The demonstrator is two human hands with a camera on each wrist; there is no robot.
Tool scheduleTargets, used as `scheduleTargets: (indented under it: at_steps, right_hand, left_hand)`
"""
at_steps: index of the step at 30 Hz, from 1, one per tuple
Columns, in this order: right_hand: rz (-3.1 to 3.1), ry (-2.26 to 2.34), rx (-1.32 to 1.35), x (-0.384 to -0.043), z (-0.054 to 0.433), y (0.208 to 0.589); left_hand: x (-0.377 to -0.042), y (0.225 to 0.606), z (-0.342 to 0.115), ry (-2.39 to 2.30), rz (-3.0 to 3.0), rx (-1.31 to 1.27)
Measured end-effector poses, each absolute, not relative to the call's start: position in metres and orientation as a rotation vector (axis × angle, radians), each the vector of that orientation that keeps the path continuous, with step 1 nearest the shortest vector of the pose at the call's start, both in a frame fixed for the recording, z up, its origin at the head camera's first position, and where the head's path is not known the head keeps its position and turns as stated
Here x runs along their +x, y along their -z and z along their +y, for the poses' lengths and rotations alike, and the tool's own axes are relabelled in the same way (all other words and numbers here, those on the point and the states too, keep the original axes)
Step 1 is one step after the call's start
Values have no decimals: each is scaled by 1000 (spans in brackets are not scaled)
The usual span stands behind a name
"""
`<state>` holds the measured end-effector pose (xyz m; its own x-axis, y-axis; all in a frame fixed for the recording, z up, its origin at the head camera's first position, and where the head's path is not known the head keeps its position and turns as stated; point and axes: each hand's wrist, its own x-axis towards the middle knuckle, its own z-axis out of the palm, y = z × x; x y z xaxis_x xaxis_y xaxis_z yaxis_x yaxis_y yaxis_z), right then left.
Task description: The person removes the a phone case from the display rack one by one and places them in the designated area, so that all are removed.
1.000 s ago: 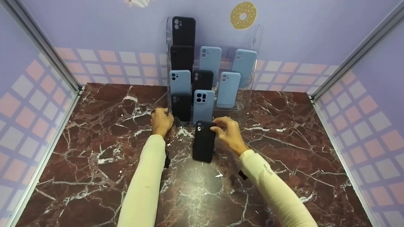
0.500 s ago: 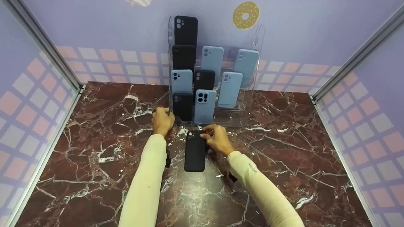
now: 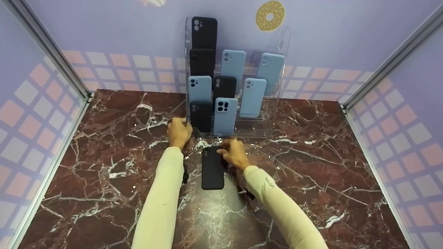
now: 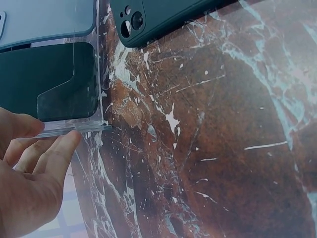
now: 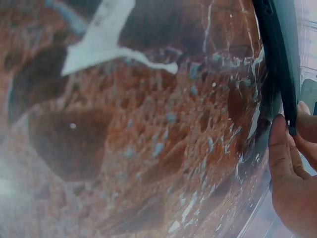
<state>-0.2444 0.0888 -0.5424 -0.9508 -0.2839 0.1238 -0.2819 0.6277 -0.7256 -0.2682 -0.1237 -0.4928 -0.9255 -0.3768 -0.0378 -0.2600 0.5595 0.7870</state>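
With the fingers of my right hand point(image 3: 233, 154) I pinch the black case point(image 3: 213, 169) at one o'clock, near the clear stand's point(image 3: 251, 129) six-o'clock edge; my left hand point(image 3: 179, 132) grips the stand around eight. A light pinch and firm brace suit this.

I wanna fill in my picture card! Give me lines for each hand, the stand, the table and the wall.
Left hand: grips the side edge of the clear stand
Right hand: pinches a black phone case near its upper right corner
On the stand: five blue cases, four black cases
Table: dark red-brown, white streaks
Wall: purple, with squares and a yellow donut
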Motion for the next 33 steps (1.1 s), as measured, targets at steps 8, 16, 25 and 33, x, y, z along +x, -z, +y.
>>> scheduleTargets:
  at_steps: [8, 16, 25, 33]
  right_hand:
    - [2852, 1143, -501, -245, 86, 540]
    - [2929, 1277, -505, -250, 93, 522]
    - [3120, 1472, -521, -276, 107, 482]
    - [3152, 1560, -523, -298, 108, 466]
  left_hand:
    - [-269, 492, -125, 1274, -2667, 545]
    - [-267, 491, -124, 1307, -2665, 548]
    - [-267, 490, -124, 1319, -2666, 547]
    - [-267, 490, -124, 1327, -2660, 562]
